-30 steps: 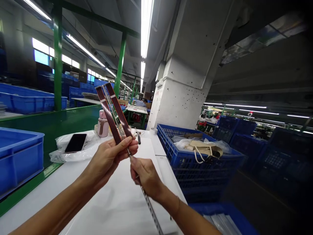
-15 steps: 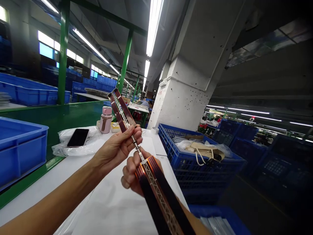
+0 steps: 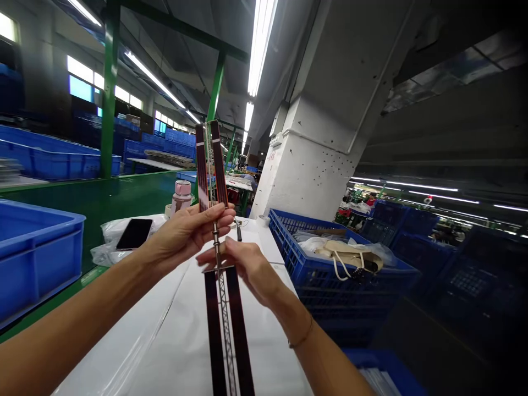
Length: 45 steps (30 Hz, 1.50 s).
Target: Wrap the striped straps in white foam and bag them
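Note:
A long model (image 3: 225, 319) with dark paired panels and a metal lattice between them runs from the bottom edge up to the middle of the view. Its upper panels (image 3: 218, 165) stand nearly upright beyond my hands. My left hand (image 3: 198, 228) grips it just below the upper panels, thumb on top. Around the thin metal rod at the joint, my right hand (image 3: 243, 264) pinches with thumb and fingers, just above the lower panels. Part of the right fingers is hidden behind the rod.
The white table (image 3: 173, 330) lies below. A phone (image 3: 134, 234) rests on plastic bags at left, near a pink bottle (image 3: 181, 195). Blue bins (image 3: 41, 247) stand left; a blue crate (image 3: 289, 247) holding a beige bag (image 3: 350, 256) stands right, beside a white pillar.
The model has turned closer to upright, its lower end moving left. My right hand has shifted from behind the lower panels to their right side, its wrist now showing.

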Available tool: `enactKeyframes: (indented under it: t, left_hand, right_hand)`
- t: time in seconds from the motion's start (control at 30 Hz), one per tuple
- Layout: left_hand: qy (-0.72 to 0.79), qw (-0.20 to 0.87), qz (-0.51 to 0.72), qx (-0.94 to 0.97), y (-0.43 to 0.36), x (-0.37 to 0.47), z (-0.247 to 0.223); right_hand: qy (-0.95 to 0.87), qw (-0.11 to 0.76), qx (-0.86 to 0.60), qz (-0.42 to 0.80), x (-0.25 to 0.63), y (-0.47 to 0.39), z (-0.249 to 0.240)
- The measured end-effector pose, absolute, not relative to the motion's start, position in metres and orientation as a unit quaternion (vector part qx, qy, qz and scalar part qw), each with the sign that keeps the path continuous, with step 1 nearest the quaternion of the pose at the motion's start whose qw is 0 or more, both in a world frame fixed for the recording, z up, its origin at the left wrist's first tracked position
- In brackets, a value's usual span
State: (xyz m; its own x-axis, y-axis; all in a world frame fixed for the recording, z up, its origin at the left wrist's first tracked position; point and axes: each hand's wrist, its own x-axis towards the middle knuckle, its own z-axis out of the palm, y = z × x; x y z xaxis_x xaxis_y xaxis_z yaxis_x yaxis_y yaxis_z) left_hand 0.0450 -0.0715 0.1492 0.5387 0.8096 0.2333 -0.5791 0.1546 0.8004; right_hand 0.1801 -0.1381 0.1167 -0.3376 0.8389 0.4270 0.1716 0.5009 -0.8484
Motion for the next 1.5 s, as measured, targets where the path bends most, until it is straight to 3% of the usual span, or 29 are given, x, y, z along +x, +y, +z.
enactKeyframes:
  t: [0.07,0.13,0.2,0.3,0.37,0.5,0.57,0.63,0.7,0.83,0.93,1.0,1.07,1.2,1.27,1.33,1.37,1.5]
  left_hand:
    - [0.081,0.790,0.439,0.421,-0.074,0.045,0.156]
    - [0.072,0.791,0.434,0.426,-0.077,0.046,0.161]
    - [0.108,0.736,0.472,0.473,-0.078,0.047,0.163]
    - [0.183,0.629,0.537,0.532,-0.076,0.048,0.164]
    - [0.192,0.633,0.543,0.517,-0.074,0.048,0.163]
    - [0.107,0.767,0.470,0.423,-0.075,0.052,0.163]
    - [0.081,0.784,0.454,0.416,-0.077,0.054,0.163]
    - [0.083,0.756,0.472,0.445,-0.080,0.055,0.162]
    - [0.116,0.704,0.508,0.483,-0.083,0.055,0.161]
    - [0.207,0.577,0.573,0.544,-0.083,0.055,0.154]
    - [0.237,0.508,0.596,0.575,-0.078,0.056,0.147]
    - [0.235,0.522,0.583,0.576,-0.074,0.055,0.145]
    - [0.215,0.587,0.548,0.556,-0.072,0.052,0.147]
    - [0.126,0.727,0.488,0.467,-0.075,0.046,0.157]
    - [0.091,0.747,0.479,0.451,-0.077,0.045,0.160]
    - [0.107,0.717,0.489,0.485,-0.077,0.046,0.159]
    - [0.132,0.685,0.499,0.515,-0.076,0.047,0.158]
    - [0.207,0.552,0.535,0.605,-0.076,0.048,0.152]
  right_hand:
    - [-0.679,0.424,-0.193,0.567,0.181,-0.136,0.119]
    - [-0.647,0.390,-0.138,0.640,0.183,-0.134,0.119]
    - [-0.680,0.419,-0.219,0.561,0.185,-0.135,0.121]
    - [-0.743,0.472,-0.412,0.237,0.188,-0.141,0.131]
    - [-0.747,0.460,-0.442,0.185,0.187,-0.146,0.137]
    - [-0.638,0.479,-0.289,0.529,0.176,-0.150,0.134]
    - [-0.572,0.523,-0.257,0.578,0.168,-0.150,0.124]
    - [-0.565,0.580,-0.291,0.510,0.163,-0.149,0.115]
    - [-0.613,0.607,-0.349,0.367,0.164,-0.147,0.109]
    - [-0.729,0.509,-0.448,0.092,0.172,-0.138,0.111]
    - [-0.739,0.474,-0.478,0.030,0.176,-0.131,0.115]
    - [-0.745,0.456,-0.486,0.025,0.178,-0.129,0.117]
    - [-0.759,0.451,-0.457,0.110,0.182,-0.130,0.120]
    - [-0.684,0.448,-0.230,0.528,0.192,-0.135,0.124]
    - [-0.658,0.413,-0.170,0.607,0.193,-0.136,0.124]
    - [-0.697,0.404,-0.215,0.552,0.191,-0.137,0.124]
    - [-0.731,0.411,-0.276,0.469,0.188,-0.139,0.123]
    - [-0.769,0.346,-0.536,-0.024,0.177,-0.148,0.127]
